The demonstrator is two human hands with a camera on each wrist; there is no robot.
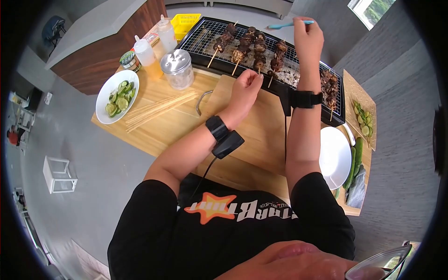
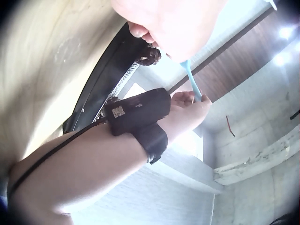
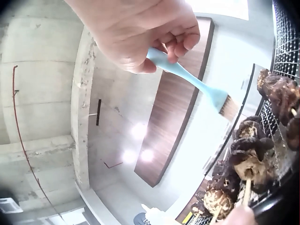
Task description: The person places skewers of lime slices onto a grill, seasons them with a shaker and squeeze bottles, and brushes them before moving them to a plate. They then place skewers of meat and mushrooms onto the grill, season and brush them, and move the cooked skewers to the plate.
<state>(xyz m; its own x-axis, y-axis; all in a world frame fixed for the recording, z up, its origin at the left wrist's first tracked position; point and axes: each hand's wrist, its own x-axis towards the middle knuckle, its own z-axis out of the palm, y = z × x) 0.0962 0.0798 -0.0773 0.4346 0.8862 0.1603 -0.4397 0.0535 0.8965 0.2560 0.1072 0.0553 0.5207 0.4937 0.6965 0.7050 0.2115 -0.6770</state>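
Observation:
My left hand (image 1: 245,93) is at the grill's near edge, its thumb and fingers pinching the stick end of a skewer of dark brown pieces (image 1: 260,49). In the right wrist view, the left fingertips (image 3: 240,216) meet that stick below the browned chunks (image 3: 253,166). The right hand (image 1: 309,42) is raised over the far side of the grill and grips a light blue brush (image 1: 284,25). Its bristles (image 3: 229,108) hang in the air beside the skewers, not touching them. In the left wrist view, the left hand (image 2: 171,26) hides its own fingertips.
The black grill (image 1: 205,59) bears several other skewers. Left of it stand squeeze bottles (image 1: 144,52), a lidded jar (image 1: 177,70), a bowl of green slices (image 1: 101,100) and bare sticks (image 1: 158,108). A white bowl (image 1: 335,156) and cucumbers (image 1: 355,158) lie at the right.

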